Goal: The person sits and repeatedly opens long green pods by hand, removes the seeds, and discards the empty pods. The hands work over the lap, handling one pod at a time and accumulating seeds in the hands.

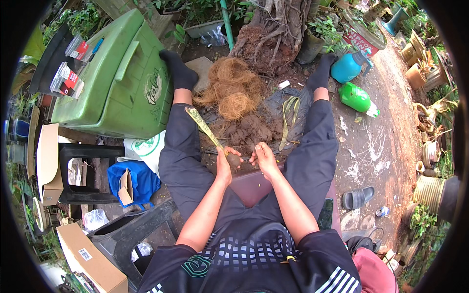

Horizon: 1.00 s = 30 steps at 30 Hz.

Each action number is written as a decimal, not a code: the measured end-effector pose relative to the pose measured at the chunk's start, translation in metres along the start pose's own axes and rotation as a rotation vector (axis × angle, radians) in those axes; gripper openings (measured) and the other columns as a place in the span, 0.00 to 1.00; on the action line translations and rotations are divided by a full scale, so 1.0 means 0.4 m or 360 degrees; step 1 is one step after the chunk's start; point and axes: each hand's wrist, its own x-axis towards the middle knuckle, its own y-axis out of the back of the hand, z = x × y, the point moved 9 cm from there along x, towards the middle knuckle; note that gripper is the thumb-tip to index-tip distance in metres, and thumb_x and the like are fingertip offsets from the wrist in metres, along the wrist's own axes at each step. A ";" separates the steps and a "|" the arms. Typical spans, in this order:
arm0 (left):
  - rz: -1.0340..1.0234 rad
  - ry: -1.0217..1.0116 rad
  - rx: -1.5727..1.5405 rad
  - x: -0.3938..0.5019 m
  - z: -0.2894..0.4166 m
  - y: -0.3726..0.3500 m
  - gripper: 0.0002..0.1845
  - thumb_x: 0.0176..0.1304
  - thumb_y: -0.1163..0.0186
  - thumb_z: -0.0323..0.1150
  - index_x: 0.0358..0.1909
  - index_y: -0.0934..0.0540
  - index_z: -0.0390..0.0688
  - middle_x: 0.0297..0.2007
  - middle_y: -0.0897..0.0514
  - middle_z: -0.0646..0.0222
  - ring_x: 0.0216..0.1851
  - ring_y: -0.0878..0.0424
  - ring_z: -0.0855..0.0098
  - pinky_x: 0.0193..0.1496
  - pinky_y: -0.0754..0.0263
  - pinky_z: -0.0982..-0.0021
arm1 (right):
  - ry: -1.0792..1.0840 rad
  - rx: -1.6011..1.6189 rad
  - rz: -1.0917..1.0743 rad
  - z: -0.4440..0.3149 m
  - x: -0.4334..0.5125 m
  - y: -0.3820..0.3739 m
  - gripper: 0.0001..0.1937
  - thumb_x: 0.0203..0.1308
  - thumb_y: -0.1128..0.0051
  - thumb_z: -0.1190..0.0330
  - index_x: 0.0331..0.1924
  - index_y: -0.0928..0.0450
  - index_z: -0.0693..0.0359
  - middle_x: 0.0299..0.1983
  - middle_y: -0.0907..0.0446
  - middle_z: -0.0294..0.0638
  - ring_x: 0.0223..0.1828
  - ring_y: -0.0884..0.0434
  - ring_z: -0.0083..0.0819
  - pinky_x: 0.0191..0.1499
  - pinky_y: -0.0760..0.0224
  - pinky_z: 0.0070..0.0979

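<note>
My left hand (224, 163) is closed around a brown root ball (233, 160), from which a long mottled green-and-yellow leaf (203, 126) rises toward the upper left. To its right, my right hand (264, 158) has its thumb and fingertips pinched together; whether something small is between them cannot be told. A heap of dark soil (252, 130) lies just beyond my hands on black plastic sheeting. Behind the soil are balls of brown coconut fibre (234, 88). A looped yellow-green leaf strip (288, 117) rests on the sheeting at the right.
A large green cooler box (110, 80) stands at the left, with black plastic stools (135, 234) and a blue bag (133, 181) nearer. On the right are a blue pressure sprayer (348, 67), a green bottle (355, 97), tangled white string (370, 154) and a grey slide sandal (358, 197). Tree roots (274, 36) rise ahead.
</note>
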 end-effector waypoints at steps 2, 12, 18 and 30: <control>-0.0030 0.0011 -0.0038 0.001 -0.005 -0.002 0.36 0.72 0.72 0.69 0.40 0.28 0.46 0.38 0.19 0.65 0.35 0.17 0.69 0.30 0.25 0.71 | -0.0004 -0.0021 -0.0019 0.005 -0.003 -0.004 0.10 0.77 0.56 0.62 0.42 0.31 0.60 0.33 0.24 0.34 0.30 0.22 0.19 0.29 0.29 0.19; -0.0011 -0.0133 0.0220 0.011 0.017 -0.018 0.18 0.76 0.51 0.46 0.59 0.29 0.46 0.51 0.19 0.66 0.46 0.19 0.73 0.42 0.23 0.71 | -0.0058 -0.0059 0.0133 0.004 -0.008 0.007 0.15 0.76 0.53 0.62 0.59 0.30 0.61 0.38 0.21 0.35 0.30 0.23 0.18 0.32 0.28 0.19; 0.0171 -0.0218 0.0275 -0.001 0.053 -0.006 0.19 0.77 0.49 0.41 0.63 0.29 0.46 0.44 0.17 0.71 0.41 0.22 0.83 0.34 0.27 0.79 | 0.0116 -0.0042 0.0119 -0.021 -0.021 -0.003 0.12 0.75 0.53 0.64 0.53 0.25 0.62 0.39 0.22 0.34 0.34 0.22 0.18 0.36 0.27 0.19; -0.0024 -0.0108 0.0183 -0.006 0.051 -0.034 0.24 0.79 0.59 0.44 0.73 0.37 0.53 0.42 0.19 0.70 0.41 0.22 0.80 0.42 0.25 0.76 | 0.1295 -0.1091 0.0025 -0.222 -0.176 -0.142 0.12 0.62 0.42 0.76 0.50 0.21 0.61 0.47 0.23 0.45 0.50 0.23 0.41 0.51 0.28 0.34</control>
